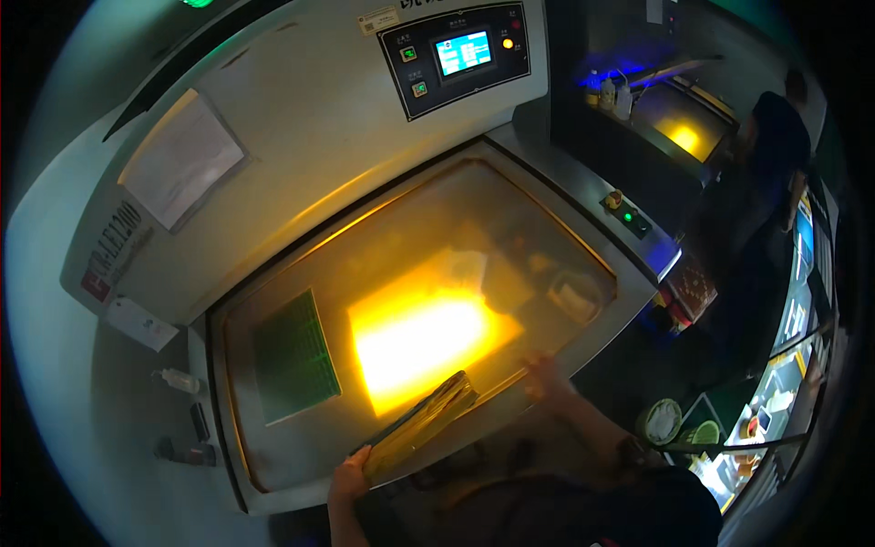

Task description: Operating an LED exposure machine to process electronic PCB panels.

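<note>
My left hand [349, 476] is closed on the near end of a curled, glossy sheet of film [424, 427], which looks yellow in the light. The film slants up and to the right over the front edge of a large machine bed [283, 456]. My right hand [549, 381] is at the bed's front edge, right of the film; its fingers are smeared and dim, so their grip cannot be made out. A dark green rectangular panel [296, 356] with fine lines lies on the bed's left part. Bright yellow light glows in the middle of the bed.
Behind the bed rises the machine's pale hood [301, 100] with a control panel [460, 59]. A small button box [627, 216] sits on the right edge. A white bottle [178, 380] stands at left. Another person [779, 137] stands far right, near a second lit bed [684, 123].
</note>
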`<state>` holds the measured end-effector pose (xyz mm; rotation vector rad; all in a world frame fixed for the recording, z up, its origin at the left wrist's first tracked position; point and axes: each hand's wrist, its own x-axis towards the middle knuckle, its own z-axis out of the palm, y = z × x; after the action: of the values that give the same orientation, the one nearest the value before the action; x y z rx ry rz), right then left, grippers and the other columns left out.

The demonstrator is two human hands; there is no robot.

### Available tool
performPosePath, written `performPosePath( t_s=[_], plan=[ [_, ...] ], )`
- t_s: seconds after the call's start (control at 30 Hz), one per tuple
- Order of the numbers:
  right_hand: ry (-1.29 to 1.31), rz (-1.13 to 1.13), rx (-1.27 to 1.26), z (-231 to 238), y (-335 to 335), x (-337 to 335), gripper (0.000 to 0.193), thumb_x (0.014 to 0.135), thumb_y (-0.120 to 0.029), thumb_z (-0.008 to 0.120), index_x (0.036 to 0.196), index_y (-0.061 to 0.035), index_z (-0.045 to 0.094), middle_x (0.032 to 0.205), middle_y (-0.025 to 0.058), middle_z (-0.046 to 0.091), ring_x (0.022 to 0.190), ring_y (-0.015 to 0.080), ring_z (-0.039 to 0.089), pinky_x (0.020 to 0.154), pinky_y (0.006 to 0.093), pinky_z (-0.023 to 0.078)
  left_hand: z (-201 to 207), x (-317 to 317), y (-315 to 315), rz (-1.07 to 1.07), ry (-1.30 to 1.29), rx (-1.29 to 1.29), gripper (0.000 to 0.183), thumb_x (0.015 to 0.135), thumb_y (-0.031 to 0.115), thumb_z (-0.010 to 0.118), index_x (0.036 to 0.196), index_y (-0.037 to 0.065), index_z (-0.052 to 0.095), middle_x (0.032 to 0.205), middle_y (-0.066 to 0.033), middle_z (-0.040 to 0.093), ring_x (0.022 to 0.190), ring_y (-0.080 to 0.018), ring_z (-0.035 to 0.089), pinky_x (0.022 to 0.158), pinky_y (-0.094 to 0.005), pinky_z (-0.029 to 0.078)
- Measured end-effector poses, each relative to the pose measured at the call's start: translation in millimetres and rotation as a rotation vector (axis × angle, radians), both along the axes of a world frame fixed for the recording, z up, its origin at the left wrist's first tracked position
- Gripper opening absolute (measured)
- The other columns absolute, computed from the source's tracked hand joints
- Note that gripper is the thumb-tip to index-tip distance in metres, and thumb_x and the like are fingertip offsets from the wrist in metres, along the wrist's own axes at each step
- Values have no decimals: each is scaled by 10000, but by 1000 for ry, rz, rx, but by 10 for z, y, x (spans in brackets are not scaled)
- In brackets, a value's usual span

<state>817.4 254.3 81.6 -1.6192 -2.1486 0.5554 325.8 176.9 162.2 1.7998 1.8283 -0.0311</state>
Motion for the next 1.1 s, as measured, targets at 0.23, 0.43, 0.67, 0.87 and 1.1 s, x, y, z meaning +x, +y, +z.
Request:
performPosePath(
  t_s=[0.23,0.43,0.67,0.87,1.1],
  plan=[
    [-27,-344,176,173,205,1757,653,847,-239,661,1428,-61,421,1496,212,330,1395,380,312,1124,509,295,-157,205,-257,-70,165,121,721,767,70,628,1453,172,430,1462,-63,481,1299,-421,464,1098,-460,394],
    [-169,-719,-61,326,1641,3041,853,781,-278,723,1492,-59,304,1510,245,305,1410,403,285,1132,486,305,41,300,-1205,9,356,17,842,678,94,713,1461,136,405,1507,-93,417,1299,-414,454,1098,-457,397],
    [-330,-622,288,-221,2173,4500,851,743,-400,792,1406,-5,434,1397,240,483,1288,385,470,1077,470,378,-210,1116,-3096,1087,-464,-58,695,640,-37,619,1320,56,512,974,-124,616,862,-262,631,755,-363,518],
    [-387,-588,337,-511,2096,4225,891,789,-529,738,1402,33,418,1395,265,467,1294,426,442,1083,489,364,-854,1790,-4190,1949,-840,58,470,688,-10,613,1151,70,588,677,-87,579,500,-201,562,435,-349,441],
    [-611,-814,299,-650,1809,4489,911,826,-548,688,1448,29,356,1440,270,417,1325,420,403,1095,495,342,-515,2190,-3102,1370,101,-190,563,704,60,637,1265,83,605,1057,-253,674,1037,-403,646,880,-459,509]
  ],
)
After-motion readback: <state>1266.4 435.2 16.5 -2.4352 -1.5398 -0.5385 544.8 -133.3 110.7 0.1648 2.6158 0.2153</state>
